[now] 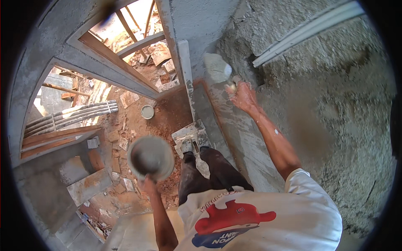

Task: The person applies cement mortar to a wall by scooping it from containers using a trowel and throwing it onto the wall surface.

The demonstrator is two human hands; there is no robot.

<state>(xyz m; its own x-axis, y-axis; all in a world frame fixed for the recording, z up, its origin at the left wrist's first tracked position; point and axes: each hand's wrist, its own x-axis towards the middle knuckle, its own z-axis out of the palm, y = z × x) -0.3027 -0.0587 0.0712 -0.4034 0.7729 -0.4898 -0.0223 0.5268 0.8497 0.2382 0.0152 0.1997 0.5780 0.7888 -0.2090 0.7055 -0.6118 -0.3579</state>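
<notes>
My left hand [147, 184] grips the near rim of a round grey bucket [167, 161], held out over the floor. Inside it the contents are dark and blurred. On the other side, my right hand [243, 95] is closed around the handle of what looks like a trowel [217, 67], its pale blade smeared with wet mortar. The blade lies against or close to the wall [335, 138]; I cannot tell whether it touches. Light splashes of mortar mark my right hand and forearm.
I stand on a narrow mortar-splashed board [184, 134] above a rubble-strewn floor. Two pale pipes [310, 33] run along the rough wall. A small bucket [147, 111] sits below, near window openings with wooden frames [121, 58]. Bundled poles [71, 119] lie at the left.
</notes>
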